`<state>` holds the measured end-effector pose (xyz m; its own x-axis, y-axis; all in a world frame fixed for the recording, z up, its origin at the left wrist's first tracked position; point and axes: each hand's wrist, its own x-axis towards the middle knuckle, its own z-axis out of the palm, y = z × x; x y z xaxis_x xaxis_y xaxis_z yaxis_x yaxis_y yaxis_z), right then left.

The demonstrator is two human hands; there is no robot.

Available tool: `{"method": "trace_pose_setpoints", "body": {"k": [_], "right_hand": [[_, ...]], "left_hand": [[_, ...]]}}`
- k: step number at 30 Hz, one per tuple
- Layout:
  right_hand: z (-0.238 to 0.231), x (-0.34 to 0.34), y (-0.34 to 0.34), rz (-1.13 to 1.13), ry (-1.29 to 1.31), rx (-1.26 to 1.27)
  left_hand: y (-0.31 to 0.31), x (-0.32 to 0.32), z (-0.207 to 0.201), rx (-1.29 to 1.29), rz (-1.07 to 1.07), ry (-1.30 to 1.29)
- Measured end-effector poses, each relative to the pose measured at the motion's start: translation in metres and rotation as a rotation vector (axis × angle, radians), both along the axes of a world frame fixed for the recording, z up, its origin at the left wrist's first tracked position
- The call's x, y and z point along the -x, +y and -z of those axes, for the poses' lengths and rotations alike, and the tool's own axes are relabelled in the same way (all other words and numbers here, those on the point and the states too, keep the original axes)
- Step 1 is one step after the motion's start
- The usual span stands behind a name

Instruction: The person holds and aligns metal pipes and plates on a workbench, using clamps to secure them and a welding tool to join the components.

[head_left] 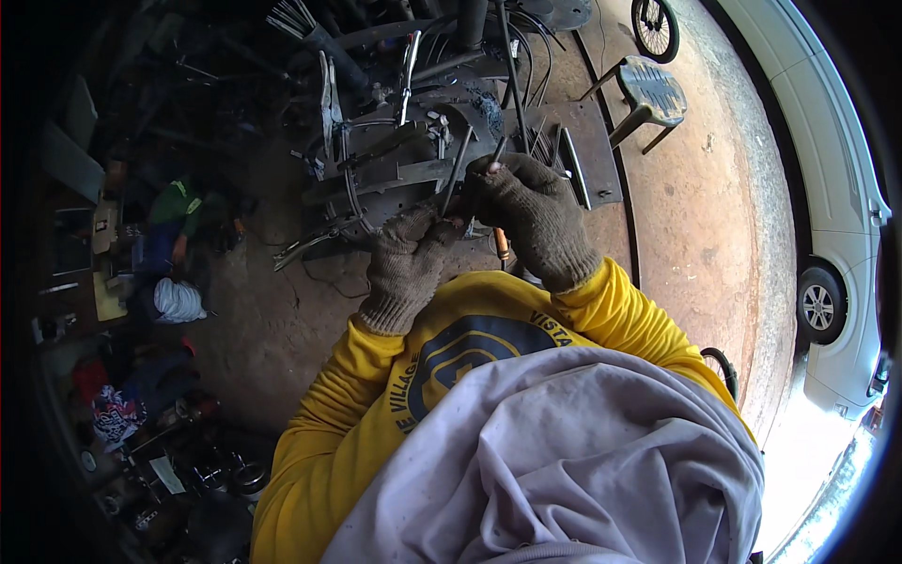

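Note:
Both my hands wear brown knitted work gloves and are raised close together in front of the cluttered metal worktable (606, 155). My left hand (406, 268) is closed on a thin metal rod (458, 167), which sticks up and away from me. From the closed fingers of my right hand (543, 218) juts a shorter rod end (499, 148). Whether the two ends belong to one bent rod is hidden by the gloves. Beyond my left hand, clamping pliers (409, 77) stand among steel pieces, and another pair of pliers (315, 242) lies at the table's near left.
A worn stool (652, 92) stands right of the table, with a wheel (655, 28) behind it. A white vehicle (841, 141) is parked far right. At left, a person in a green top (177, 209) is low down beside a white bundle (178, 301). An orange-handled tool (503, 246) shows below my right hand.

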<state>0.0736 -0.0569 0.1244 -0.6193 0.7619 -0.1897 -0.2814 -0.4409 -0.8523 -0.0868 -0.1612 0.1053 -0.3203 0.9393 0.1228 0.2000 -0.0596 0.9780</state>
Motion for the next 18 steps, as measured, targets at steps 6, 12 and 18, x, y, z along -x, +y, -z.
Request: {"method": "trace_pose_setpoints", "body": {"k": [6, 12, 18], "right_hand": [[0.0, 0.005, 0.003, -0.014, -0.059, 0.026], [-0.002, 0.005, 0.007, -0.078, -0.131, -0.038], [-0.003, -0.002, 0.012, -0.15, -0.203, -0.225]], "left_hand": [[-0.003, 0.004, -0.005, 0.103, 0.086, 0.246], [-0.004, 0.007, -0.002, 0.091, 0.1, 0.361], [0.002, 0.002, 0.0, -0.044, 0.115, 0.547]]}}
